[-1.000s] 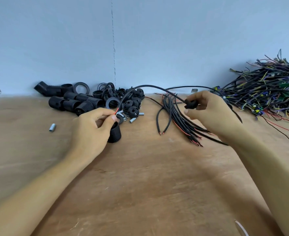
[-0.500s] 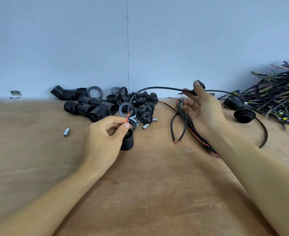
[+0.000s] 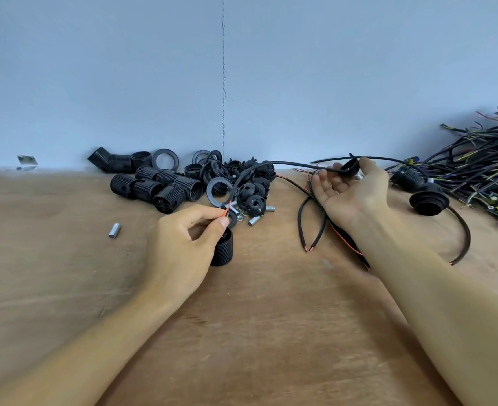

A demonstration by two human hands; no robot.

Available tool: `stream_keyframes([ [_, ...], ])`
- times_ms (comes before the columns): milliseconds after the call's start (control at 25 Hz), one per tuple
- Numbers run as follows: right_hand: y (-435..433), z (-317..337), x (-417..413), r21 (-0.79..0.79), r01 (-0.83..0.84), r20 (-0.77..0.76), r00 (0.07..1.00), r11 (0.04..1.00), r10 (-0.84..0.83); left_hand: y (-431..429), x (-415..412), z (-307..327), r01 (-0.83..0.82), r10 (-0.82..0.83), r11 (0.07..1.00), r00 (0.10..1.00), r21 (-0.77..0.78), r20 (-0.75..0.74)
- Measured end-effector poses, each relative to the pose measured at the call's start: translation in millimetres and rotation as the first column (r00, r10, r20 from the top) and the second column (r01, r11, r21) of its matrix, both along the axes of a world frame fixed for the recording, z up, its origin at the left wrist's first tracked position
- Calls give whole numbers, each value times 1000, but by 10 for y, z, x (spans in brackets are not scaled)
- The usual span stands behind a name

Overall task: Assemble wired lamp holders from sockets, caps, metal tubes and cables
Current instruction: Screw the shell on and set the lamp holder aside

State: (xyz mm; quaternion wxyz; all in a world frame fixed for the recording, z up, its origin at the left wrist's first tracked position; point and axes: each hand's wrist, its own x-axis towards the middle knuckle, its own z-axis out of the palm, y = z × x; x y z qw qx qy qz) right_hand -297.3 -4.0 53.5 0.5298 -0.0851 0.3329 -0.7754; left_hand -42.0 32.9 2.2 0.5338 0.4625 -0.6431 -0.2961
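My left hand (image 3: 180,244) pinches the bared red end of a black cable (image 3: 259,167) between thumb and forefinger. Its lower fingers hold a black threaded socket (image 3: 223,252) standing upright on the wooden table (image 3: 271,332). The cable arcs up and to the right into a black cap (image 3: 351,166). My right hand (image 3: 350,194) lies palm up near the back wall. Its thumb and fingertips pinch that cap, and the cable runs on past it to the right.
Behind my left hand lie black sockets (image 3: 160,186), rings (image 3: 220,189), caps (image 3: 253,200) and short metal tubes (image 3: 114,230). Loose black cables (image 3: 309,230) pass under my right wrist. A wired lamp holder (image 3: 429,199) and a tangle of wires (image 3: 482,168) fill the right.
My right hand has slid the cap along the cable, to the right and toward the wall, and turned palm up. My left hand keeps its pinch on the red end.
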Motion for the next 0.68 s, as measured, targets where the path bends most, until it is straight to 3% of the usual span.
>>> stream_keyframes([
  [680,58,-117,-149,-161,-39,231,970,986,76,-23,9,-26,2,-2,1000,1000,12,14],
])
